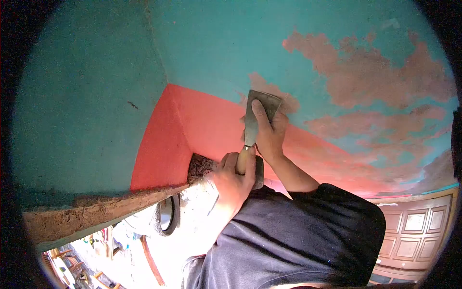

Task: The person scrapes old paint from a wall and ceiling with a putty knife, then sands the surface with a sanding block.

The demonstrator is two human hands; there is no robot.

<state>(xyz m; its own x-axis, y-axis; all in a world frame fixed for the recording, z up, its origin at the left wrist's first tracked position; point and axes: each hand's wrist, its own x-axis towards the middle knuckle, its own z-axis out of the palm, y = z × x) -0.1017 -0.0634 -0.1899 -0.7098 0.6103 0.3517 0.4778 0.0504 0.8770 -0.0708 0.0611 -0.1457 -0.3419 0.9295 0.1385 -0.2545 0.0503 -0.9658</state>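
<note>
**Scraper (249, 126) held at both ends**

The left hand (233, 178) is wrapped around its wooden handle (243, 160). The right hand (272, 132) grips the blade (251, 118), thumb on top. Behind the scraper is a red and green wall (216, 115).

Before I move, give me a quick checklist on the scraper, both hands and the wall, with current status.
1. Left hand closed on the pale wooden handle of the grey metal scraper: ok.
2. Right hand bracing the blade, thumb on its face: ok.
3. Blade edge touching the teal painted wall: cannot tell, one view gives no depth.
4. Teal area even in colour: not ok, irregular brown patches to the right of the blade.
5. Dark grey flat piece beside the left hand, held or loose: cannot tell, mostly hidden.
</note>
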